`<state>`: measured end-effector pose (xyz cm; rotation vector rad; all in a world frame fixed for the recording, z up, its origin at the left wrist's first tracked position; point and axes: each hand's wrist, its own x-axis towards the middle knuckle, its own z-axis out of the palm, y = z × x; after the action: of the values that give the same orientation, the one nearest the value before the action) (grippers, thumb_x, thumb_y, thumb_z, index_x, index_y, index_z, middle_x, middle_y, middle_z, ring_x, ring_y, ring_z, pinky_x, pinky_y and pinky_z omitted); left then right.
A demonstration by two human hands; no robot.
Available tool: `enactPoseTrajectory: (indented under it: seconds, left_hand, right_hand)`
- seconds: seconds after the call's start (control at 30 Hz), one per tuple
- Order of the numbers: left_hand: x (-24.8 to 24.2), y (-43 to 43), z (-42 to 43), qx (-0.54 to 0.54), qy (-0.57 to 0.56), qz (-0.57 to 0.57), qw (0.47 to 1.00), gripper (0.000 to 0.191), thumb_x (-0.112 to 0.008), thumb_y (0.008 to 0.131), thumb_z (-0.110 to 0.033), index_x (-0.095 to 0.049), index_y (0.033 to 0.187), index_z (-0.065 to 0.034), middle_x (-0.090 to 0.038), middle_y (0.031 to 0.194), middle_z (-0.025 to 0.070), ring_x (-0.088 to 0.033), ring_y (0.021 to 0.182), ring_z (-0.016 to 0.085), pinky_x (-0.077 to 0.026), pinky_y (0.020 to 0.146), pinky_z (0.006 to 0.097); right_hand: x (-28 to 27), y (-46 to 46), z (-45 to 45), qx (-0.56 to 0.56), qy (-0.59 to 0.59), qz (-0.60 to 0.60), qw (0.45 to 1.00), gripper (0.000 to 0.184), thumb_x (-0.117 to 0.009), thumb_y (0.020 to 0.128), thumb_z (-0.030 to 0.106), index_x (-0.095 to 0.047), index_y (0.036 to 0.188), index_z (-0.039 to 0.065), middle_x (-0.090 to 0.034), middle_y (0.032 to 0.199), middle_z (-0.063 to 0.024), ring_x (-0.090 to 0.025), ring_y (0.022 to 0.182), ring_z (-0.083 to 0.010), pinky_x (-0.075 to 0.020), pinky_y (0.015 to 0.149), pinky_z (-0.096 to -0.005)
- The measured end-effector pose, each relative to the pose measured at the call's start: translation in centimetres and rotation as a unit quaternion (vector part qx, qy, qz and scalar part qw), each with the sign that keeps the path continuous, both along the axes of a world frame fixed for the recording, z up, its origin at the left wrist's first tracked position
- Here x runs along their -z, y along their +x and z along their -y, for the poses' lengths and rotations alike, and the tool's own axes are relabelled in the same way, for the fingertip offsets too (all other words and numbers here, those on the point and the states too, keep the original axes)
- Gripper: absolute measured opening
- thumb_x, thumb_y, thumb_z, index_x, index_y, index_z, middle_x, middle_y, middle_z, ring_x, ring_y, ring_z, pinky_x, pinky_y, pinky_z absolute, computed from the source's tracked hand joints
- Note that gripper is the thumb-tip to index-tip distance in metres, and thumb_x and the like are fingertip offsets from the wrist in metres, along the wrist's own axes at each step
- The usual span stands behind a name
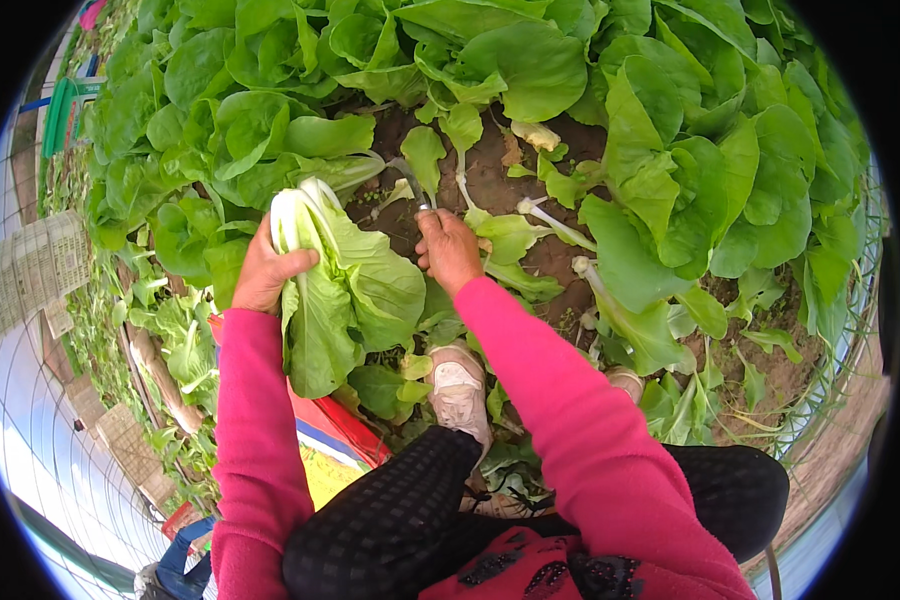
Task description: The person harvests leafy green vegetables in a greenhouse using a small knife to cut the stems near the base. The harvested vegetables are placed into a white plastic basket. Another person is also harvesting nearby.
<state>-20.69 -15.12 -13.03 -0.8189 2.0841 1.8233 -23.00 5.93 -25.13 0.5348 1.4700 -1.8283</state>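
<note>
My left hand (264, 268) grips a cut head of leafy cabbage (337, 292), its white stem end up and its leaves hanging down. Out in front, my right hand (447, 246) is closed around the handle of a small sickle (412, 180), most of the handle being hidden by my fingers. The curved metal blade points away from me, close above the soil (487, 172). Loose leaves (508, 238) with pale stalks lie on the ground beside my right hand. Another leafy head (337, 166) with a white base leans just left of the blade.
Dense leafy greens (525, 67) stand ahead and to the right. My shoe (457, 386) rests among fallen leaves. A red, white and yellow printed sack or box (337, 435) lies by my left leg. Pale plastic crates (37, 262), a green container (64, 116) and a person in blue trousers (184, 562) are at left.
</note>
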Motion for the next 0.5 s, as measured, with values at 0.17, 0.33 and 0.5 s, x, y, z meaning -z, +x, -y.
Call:
enactPoseTrajectory:
  seconds: [0.17,0.33,0.5]
  left_hand:
    - [0.5,0.7,0.4,-0.006,0.010,-0.006,1.000,0.083,-0.077,0.061,-0.009,-0.043,0.137,0.0002,-0.059,0.120,0.0073,-0.057,0.108,0.019,-0.041,0.100,0.0315]
    - [0.3,0.6,0.2,-0.011,0.012,-0.010,1.000,0.082,-0.077,0.061,-0.009,-0.044,0.136,0.0001,-0.060,0.119,0.0071,-0.058,0.107,0.019,-0.042,0.100,0.0314]
    - [0.2,0.7,0.0,-0.001,0.004,-0.014,1.000,0.084,-0.077,0.059,-0.011,-0.045,0.136,0.0000,-0.060,0.119,0.0072,-0.058,0.108,0.019,-0.041,0.100,0.0313]
  right_hand:
    - [0.6,-0.4,1.1,0.016,-0.011,0.019,1.000,0.041,-0.050,0.096,0.038,-0.058,0.101,-0.002,-0.059,0.070,-0.0095,-0.056,0.054,-0.0168,-0.0481,0.052,-0.0322]
    - [2.2,-0.3,2.1,-0.006,0.021,-0.004,1.000,0.042,-0.048,0.096,0.039,-0.060,0.103,-0.001,-0.058,0.068,-0.0079,-0.055,0.054,-0.0162,-0.0461,0.052,-0.0314]
    - [5.4,-0.7,3.8,-0.076,0.117,-0.119,0.983,0.042,-0.049,0.095,0.039,-0.060,0.099,-0.002,-0.058,0.075,-0.0155,-0.055,0.067,-0.0282,-0.0454,0.063,-0.0390]
